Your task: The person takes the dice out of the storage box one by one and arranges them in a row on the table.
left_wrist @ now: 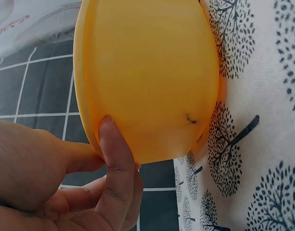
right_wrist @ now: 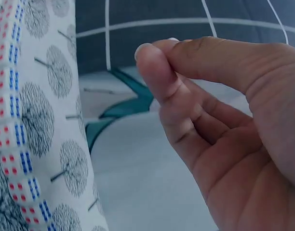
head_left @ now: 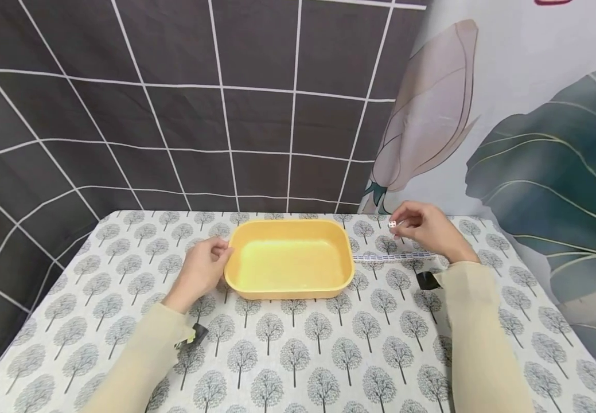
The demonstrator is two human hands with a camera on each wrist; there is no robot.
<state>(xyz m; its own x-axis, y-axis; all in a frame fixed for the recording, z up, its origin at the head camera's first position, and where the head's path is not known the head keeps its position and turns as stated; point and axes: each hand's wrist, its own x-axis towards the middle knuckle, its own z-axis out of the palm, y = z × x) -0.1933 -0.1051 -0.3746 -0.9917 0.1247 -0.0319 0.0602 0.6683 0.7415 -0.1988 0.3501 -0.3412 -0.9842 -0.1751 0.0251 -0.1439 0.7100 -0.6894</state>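
A yellow plastic basin (head_left: 289, 293) stands on the cloth, and my left hand (head_left: 206, 267) grips its left end. In the left wrist view, the thumb and fingers (left_wrist: 116, 163) pinch the basin's rim (left_wrist: 80, 72). Off to the right, my right hand (head_left: 424, 226) is raised and pinches a small white die (head_left: 392, 224) with red dots between thumb and fingertips. The fingertips mostly hide that die in the right wrist view. Below this hand, a straight row of white dice (head_left: 390, 258) with red and blue dots runs from beside the basin toward the right wrist.
A white cloth (head_left: 298, 355) printed with grey trees covers the table. Behind it hangs a dark curtain (head_left: 256, 120) with a white grid, and a floral curtain (head_left: 489, 109) hangs at the right. Small black objects (head_left: 428, 280) are by both cuffs.
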